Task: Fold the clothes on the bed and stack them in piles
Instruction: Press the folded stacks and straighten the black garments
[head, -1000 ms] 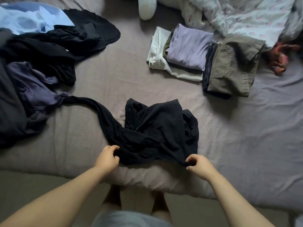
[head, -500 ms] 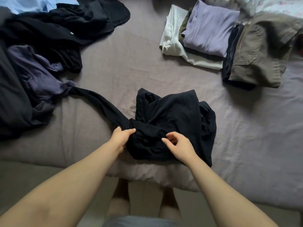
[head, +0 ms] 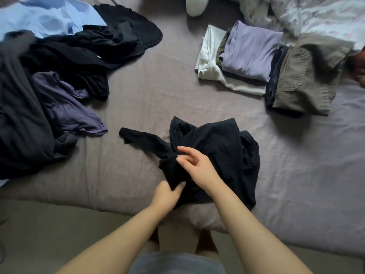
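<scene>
A crumpled black garment (head: 219, 147) lies near the front edge of the bed, one long sleeve trailing to the left. My left hand (head: 167, 194) pinches its lower left fold between thumb and fingers. Just above, my right hand (head: 195, 165) rests on the cloth where the sleeve joins, fingers loosely bent, holding nothing that I can see. At the back right stand two folded piles: a lilac top (head: 250, 50) on white and dark pieces, and olive trousers (head: 304, 78) on dark ones.
An unfolded heap fills the left side: black clothes (head: 83, 50), a purple-grey top (head: 65, 107), a light blue shirt (head: 47, 16). A floral duvet (head: 320, 14) lies at the back right. The mauve sheet (head: 150, 89) covers the bed. My legs stand below the mattress edge.
The black sleeve has come free of the left heap and now lies short on the sheet. Both hands moved inward onto the garment's left part, my left hand dropping toward the bed edge.
</scene>
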`<state>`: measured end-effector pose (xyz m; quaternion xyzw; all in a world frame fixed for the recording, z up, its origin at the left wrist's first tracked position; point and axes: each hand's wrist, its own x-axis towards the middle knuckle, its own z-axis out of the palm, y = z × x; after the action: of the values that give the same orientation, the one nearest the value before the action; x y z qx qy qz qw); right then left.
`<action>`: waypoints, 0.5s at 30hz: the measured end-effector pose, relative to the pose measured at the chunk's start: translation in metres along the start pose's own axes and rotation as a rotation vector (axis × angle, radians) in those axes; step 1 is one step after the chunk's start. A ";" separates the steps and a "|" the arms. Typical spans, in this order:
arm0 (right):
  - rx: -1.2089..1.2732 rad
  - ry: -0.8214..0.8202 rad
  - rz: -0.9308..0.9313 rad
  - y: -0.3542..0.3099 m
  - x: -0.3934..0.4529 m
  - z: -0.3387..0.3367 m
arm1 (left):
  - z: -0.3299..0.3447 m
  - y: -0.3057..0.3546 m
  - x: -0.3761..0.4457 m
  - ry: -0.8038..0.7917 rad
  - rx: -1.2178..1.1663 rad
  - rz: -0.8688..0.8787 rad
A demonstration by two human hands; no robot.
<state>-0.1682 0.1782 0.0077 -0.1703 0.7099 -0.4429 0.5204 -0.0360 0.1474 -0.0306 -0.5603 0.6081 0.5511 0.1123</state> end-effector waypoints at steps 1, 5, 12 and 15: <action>-0.002 0.035 0.000 0.007 -0.003 -0.006 | -0.003 -0.001 0.002 0.027 -0.123 -0.072; -0.386 0.339 0.227 0.065 -0.012 -0.042 | -0.021 -0.002 0.013 0.039 -0.595 -0.270; -0.980 0.459 0.623 0.131 -0.038 -0.071 | -0.054 0.014 0.024 0.121 -1.083 -0.419; -0.713 0.633 0.702 0.131 -0.040 -0.086 | -0.072 0.010 0.034 0.209 -1.055 -0.422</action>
<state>-0.2003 0.3171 -0.0693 0.0509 0.9496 -0.0075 0.3092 -0.0214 0.0688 -0.0243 -0.7013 0.1339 0.6870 -0.1353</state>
